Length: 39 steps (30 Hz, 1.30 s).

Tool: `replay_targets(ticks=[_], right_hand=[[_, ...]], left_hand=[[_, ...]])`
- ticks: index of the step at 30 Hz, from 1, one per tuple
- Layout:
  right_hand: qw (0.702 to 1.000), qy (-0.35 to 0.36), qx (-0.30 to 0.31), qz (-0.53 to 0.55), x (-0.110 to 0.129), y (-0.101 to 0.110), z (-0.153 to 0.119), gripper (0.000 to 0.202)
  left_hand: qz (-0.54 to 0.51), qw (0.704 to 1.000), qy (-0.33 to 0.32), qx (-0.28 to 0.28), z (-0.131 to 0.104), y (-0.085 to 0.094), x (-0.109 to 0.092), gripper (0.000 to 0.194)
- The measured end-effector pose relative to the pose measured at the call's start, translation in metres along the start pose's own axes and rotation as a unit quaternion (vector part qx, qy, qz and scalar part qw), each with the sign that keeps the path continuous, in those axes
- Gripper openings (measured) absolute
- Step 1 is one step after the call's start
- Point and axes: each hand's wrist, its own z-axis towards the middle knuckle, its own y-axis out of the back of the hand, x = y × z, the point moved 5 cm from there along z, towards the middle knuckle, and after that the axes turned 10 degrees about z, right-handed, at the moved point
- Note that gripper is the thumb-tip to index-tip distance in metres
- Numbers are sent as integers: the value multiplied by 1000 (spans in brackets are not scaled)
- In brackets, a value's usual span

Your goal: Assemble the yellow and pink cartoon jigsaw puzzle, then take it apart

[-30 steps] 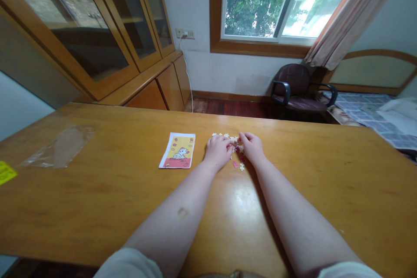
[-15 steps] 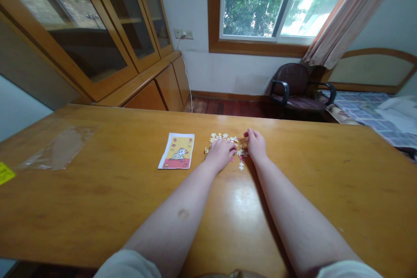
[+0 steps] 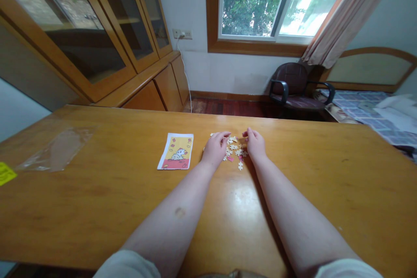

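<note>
Sorting stage: left hand [image 3: 215, 149] and right hand [image 3: 255, 144], fingers curled, flanked loose puzzle pieces [image 3: 235, 151]; picture card [image 3: 176, 157] at nine o'clock; next probably pinching one piece.

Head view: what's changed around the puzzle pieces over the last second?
The left hand and right hand, close together over the puzzle pieces a second ago, have drawn apart, uncovering more of the pile. The loose pieces look slightly rearranged; whether either hand holds one is too small to tell. The picture card, plastic bag and table are unchanged.
</note>
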Motion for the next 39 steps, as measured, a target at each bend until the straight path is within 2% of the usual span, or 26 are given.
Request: replay_targets(ticks=[3,6,8,11,13,15,17,18,19,20,21,22,24,25,27,30,34,37,39], right_hand=[[1000,-6,-2,-8,0,1,0,45],[1000,-6,0,-12,0,0,0,46],[1000,-5,9,-19,-1,-1,0,45],[999,4,36,-37,-2,-6,-1,45],[997,19,55,-51,-2,-10,-2,45],[994,37,71,-68,-1,-13,-3,45],[990,48,96,-91,-1,-17,-4,44],[987,53,113,-104,0,-19,-5,44],[983,59,130,-117,1,-21,-6,43],[979,65,144,-129,2,-23,-7,42],[976,71,153,-139,4,-24,-8,41],[973,78,158,-148,5,-25,-9,39],[970,88,158,-164,8,-25,-11,37],[968,90,157,-172,9,-25,-12,35],[966,93,158,-183,10,-25,-13,34],[963,96,163,-193,11,-26,-14,35],[961,96,166,-200,14,-26,-15,38],[958,130,180,-179,21,-28,-21,36],[948,164,224,-159,27,-34,-28,33]], left_hand=[[-24,1000,2,-17,-1,4,0,26],[-70,993,23,-94,-2,15,6,24],[-120,973,68,-185,-4,25,15,23],[-206,918,141,-308,-8,36,27,20],[-238,893,149,-350,-9,47,24,18],[-246,887,137,-366,-7,66,14,17],[-211,910,127,-334,-1,88,2,21],[-166,941,109,-274,4,96,-4,22],[-99,974,82,-185,8,100,-11,21],[-17,994,55,-89,11,100,-15,20],[66,997,42,-9,10,97,-14,18],[142,987,49,51,7,93,-9,16],[282,940,107,162,-4,79,8,15],[326,915,127,199,-10,71,17,15],[352,900,124,225,-19,55,26,16],[346,910,104,206,-23,42,35,17],[265,945,95,167,-18,42,40,20],[185,975,34,118,-13,40,31,22],[143,984,-13,102,-13,35,23,24]])
